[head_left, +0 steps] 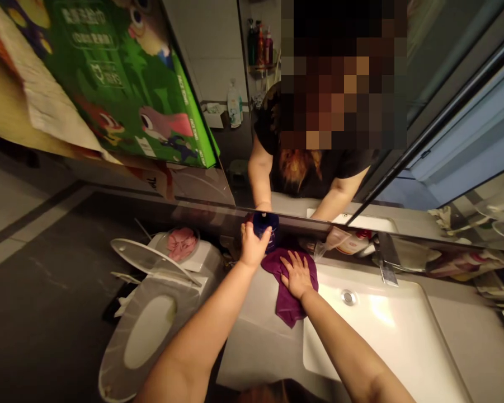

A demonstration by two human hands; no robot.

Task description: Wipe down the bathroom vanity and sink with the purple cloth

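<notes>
My left hand (254, 244) is closed around a dark blue bottle (267, 224) that stands at the back of the counter, against the mirror. My right hand (297, 275) lies flat with its fingers spread on a purple cloth (288, 305), pressing it onto the pale counter (255, 336) by the left rim of the white sink (386, 330). Part of the cloth hangs over the sink's edge. The mirror (319, 112) shows my reflection leaning over both hands.
An open toilet (146, 319) stands left of the counter, with a pink cloth (181, 242) on its tank. A chrome faucet (385, 260) rises behind the sink, and bottles and clutter (352, 239) line the mirror's base. A green printed box (126, 78) sits up left. Dark floor at left.
</notes>
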